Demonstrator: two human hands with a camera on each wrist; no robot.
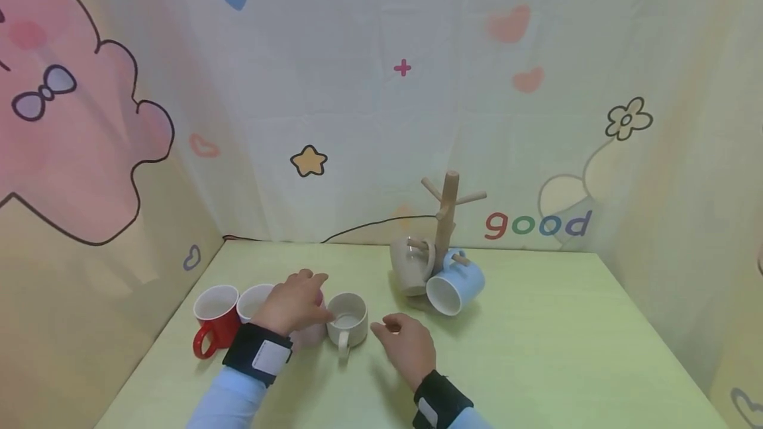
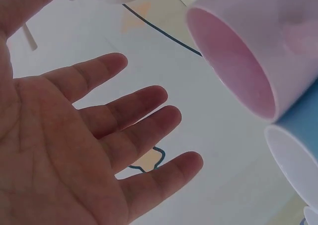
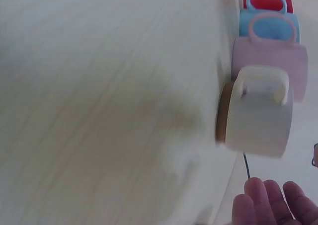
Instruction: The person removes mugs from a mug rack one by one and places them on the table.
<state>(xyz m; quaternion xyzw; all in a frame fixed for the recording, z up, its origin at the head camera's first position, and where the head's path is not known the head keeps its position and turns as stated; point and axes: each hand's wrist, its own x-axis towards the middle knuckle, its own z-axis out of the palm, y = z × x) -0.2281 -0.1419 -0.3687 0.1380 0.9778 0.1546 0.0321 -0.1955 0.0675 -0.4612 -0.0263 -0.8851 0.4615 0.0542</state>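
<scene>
My left hand point(image 1: 295, 303) hovers over the row of mugs with its fingers spread. In the left wrist view its bare palm point(image 2: 49, 150) shows, holding nothing, beside the tilted-looking pink mug point(image 2: 293, 51). At the row's right end stands a cream-white mug point(image 1: 356, 330), its handle toward me. My right hand point(image 1: 408, 346) is just to the right of that mug, fingers loosely bent and nothing in them. The right wrist view shows its fingertips point(image 3: 256, 195) apart from the cream mug point(image 3: 258, 123). The pink mug point(image 1: 310, 336) is partly hidden behind my left hand.
Farther left stand a blue mug point(image 3: 271, 29) and a red mug point(image 1: 223, 326). A wooden mug tree point(image 1: 447, 210) rises at the table's back, with a grey-beige mug point(image 1: 408, 273) and a light blue mug point(image 1: 469, 285) hanging on its lower pegs. Printed curtains point(image 1: 357, 98) surround the table.
</scene>
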